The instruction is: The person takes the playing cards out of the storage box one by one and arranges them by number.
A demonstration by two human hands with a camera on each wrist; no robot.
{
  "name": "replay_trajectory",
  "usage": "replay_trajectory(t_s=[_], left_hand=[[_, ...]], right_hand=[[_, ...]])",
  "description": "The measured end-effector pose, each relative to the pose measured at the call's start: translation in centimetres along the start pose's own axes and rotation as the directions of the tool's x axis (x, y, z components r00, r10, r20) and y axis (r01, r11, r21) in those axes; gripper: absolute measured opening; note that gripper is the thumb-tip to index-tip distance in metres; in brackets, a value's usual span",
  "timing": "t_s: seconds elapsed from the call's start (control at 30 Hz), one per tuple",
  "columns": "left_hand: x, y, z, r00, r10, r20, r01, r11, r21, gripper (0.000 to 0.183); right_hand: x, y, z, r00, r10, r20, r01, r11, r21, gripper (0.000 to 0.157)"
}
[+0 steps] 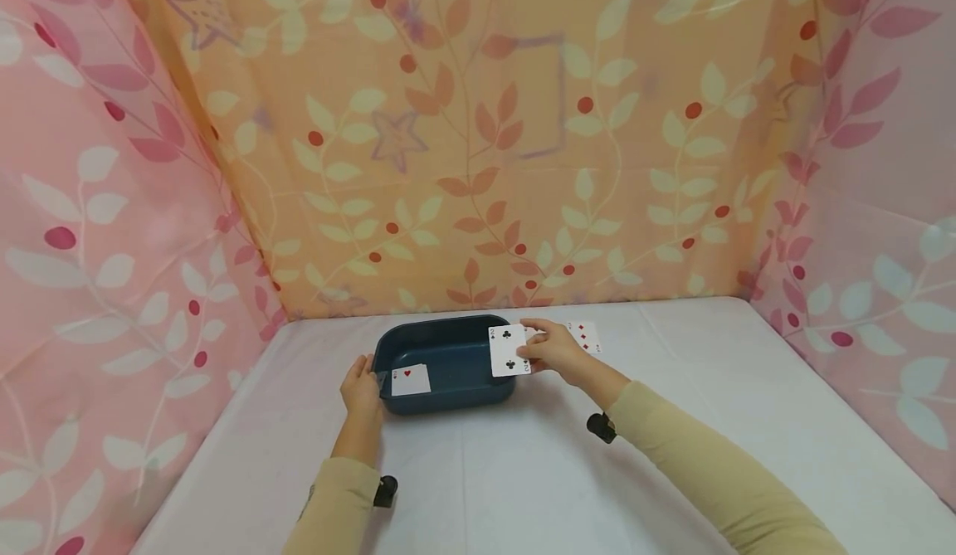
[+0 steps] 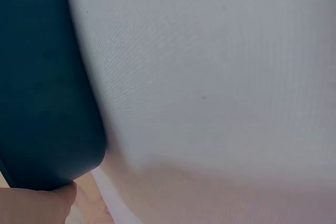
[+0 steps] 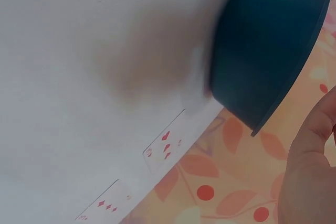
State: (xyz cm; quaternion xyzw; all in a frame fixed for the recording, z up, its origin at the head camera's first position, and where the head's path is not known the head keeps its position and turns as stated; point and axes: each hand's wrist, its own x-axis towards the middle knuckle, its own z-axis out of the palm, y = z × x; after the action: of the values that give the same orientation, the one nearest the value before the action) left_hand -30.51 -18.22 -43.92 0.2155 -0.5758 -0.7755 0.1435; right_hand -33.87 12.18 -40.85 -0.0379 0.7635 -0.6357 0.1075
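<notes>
My right hand [image 1: 553,349] pinches a two of clubs playing card [image 1: 508,350] by its right edge, over the right end of a dark blue plastic basin [image 1: 448,401]. At the other end, my left hand [image 1: 361,385] grips the basin's rim. A white card with a red heart [image 1: 409,380] lies inside at the left, apparently with another card under it. The left wrist view shows the left hand [image 2: 37,203] against the basin's end. In the right wrist view, the right hand [image 3: 310,166] appears beside the basin [image 3: 262,51], and its card is out of sight.
Behind the right hand, a three of diamonds [image 1: 585,337] lies near the table's far edge. Beside it is a three of hearts [image 3: 166,145], mostly hidden by the hand in the head view. A white cloth [image 1: 478,489] covers the table; patterned curtains [image 1: 478,165] surround it.
</notes>
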Motion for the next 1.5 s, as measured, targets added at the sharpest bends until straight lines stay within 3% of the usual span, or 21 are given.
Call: replay_trajectory(t_s=[1.5], left_hand=[[-0.3, 0.3, 0.0, 1.0, 0.001, 0.005, -0.001, 1.0, -0.011, 0.051]], right_hand=[[-3.4, 1.1, -7.7, 0.998, 0.014, -0.068, -0.014, 1.0, 0.001, 0.071]])
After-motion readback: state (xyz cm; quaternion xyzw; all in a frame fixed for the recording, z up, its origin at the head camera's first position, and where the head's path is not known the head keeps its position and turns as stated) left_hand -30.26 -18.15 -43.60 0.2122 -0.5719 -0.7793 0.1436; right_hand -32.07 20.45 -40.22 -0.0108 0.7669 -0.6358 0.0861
